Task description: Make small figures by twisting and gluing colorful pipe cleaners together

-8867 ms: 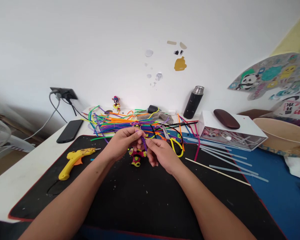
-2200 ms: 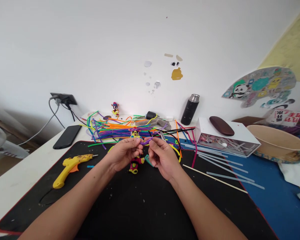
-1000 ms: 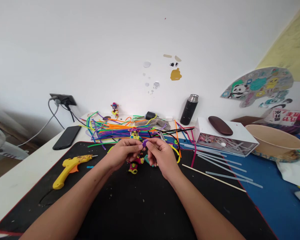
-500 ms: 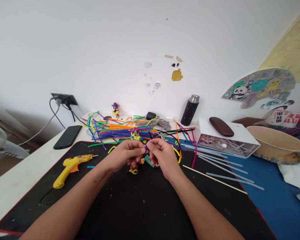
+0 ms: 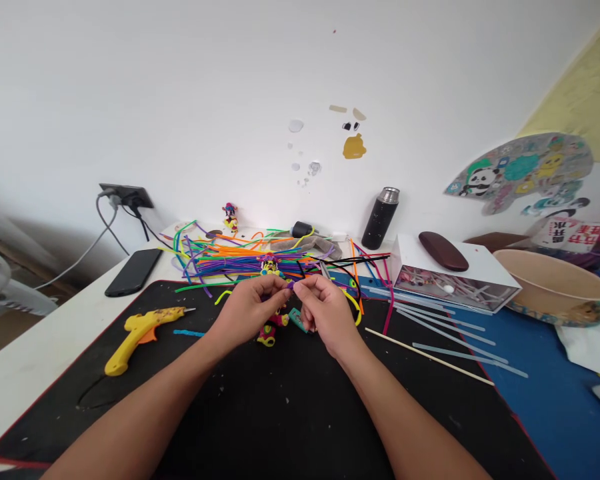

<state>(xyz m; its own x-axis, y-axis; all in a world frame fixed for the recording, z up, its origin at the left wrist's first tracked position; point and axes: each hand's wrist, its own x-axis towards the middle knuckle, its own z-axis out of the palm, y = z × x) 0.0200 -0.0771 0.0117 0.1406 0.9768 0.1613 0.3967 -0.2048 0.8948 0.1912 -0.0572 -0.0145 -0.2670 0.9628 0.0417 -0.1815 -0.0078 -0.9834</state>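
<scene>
My left hand point(image 5: 254, 303) and my right hand point(image 5: 325, 308) meet over the black mat point(image 5: 260, 420). Both pinch a small purple piece of pipe cleaner point(image 5: 291, 285) between thumbs and fingertips; most of it is hidden. Just behind my fingers is a colourful figure point(image 5: 269, 265) with a yellow and dark face. Below the left fingers lies a red and yellow pipe-cleaner part point(image 5: 267, 335). A small teal rectangular item point(image 5: 297, 320) sits beside my right fingers. Farther back spreads a heap of pipe cleaners point(image 5: 240, 253) in purple, orange and green.
At left are a yellow glue gun point(image 5: 139, 333), a blue strip point(image 5: 188, 333) and a phone point(image 5: 133, 273). Clear glue sticks point(image 5: 455, 327) and a thin wooden stick point(image 5: 430, 359) lie right. Behind stand a black flask point(image 5: 380, 220), a white box point(image 5: 475, 263) and a second figure point(image 5: 231, 218).
My left hand has shifted slightly, and more of the blue strip beside the left forearm shows. Both hands keep their pinch on the purple piece. The view has moved a little.
</scene>
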